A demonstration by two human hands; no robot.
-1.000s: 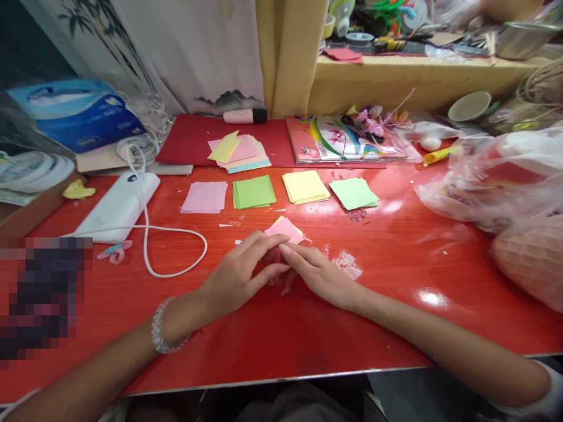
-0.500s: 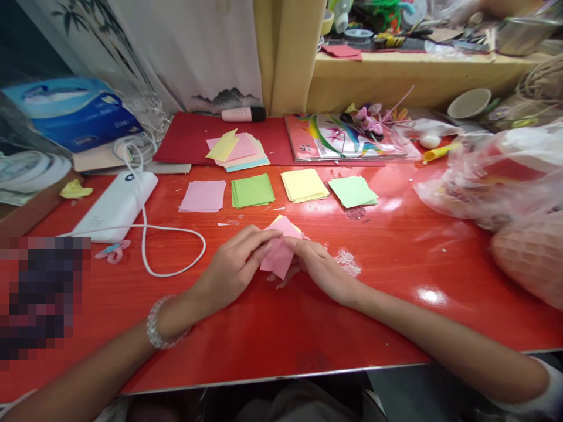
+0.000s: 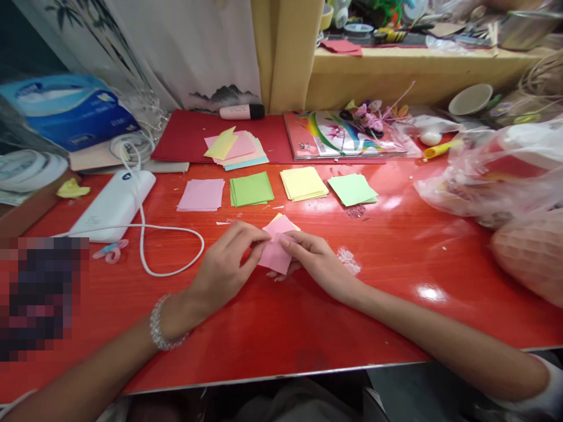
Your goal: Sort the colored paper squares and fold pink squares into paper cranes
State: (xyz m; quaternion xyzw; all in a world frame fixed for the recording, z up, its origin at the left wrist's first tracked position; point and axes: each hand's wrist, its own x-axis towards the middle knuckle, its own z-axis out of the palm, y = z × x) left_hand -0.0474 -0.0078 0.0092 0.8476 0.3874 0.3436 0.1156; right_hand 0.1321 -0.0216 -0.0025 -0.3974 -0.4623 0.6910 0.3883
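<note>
Far left of the red desk (image 3: 352, 334): blue tissue pack (image 3: 70, 111), then white power bank (image 3: 109, 208), its cable (image 3: 176, 272) looping out to the right. Pink stack (image 3: 200, 196) next, leftmost of four in a row. Left hand (image 3: 222, 266), bracelet (image 3: 162, 325) on the wrist, pinches the left edge of the pink sheet (image 3: 273, 258) between thumb and fingers. Mixed pile (image 3: 246, 153) lies at the back on a red board (image 3: 176, 140); green stack (image 3: 251, 189) in front of it. Pink sheet is between the hands, near desk centre, nearer the wearer than the small pile (image 3: 284, 223); can't tell if it touches the desk. Yellow stack (image 3: 302, 183) behind the small pile. Right hand (image 3: 323, 264) grips the sheet's right side, thumb on top, fingers partly hidden below. Right of that: booklet (image 3: 316, 140) at the back, white scraps (image 3: 350, 261) just beside the hand, mint stack (image 3: 353, 190) ending the row. Clear plastic bag (image 3: 497, 176) far right.
</note>
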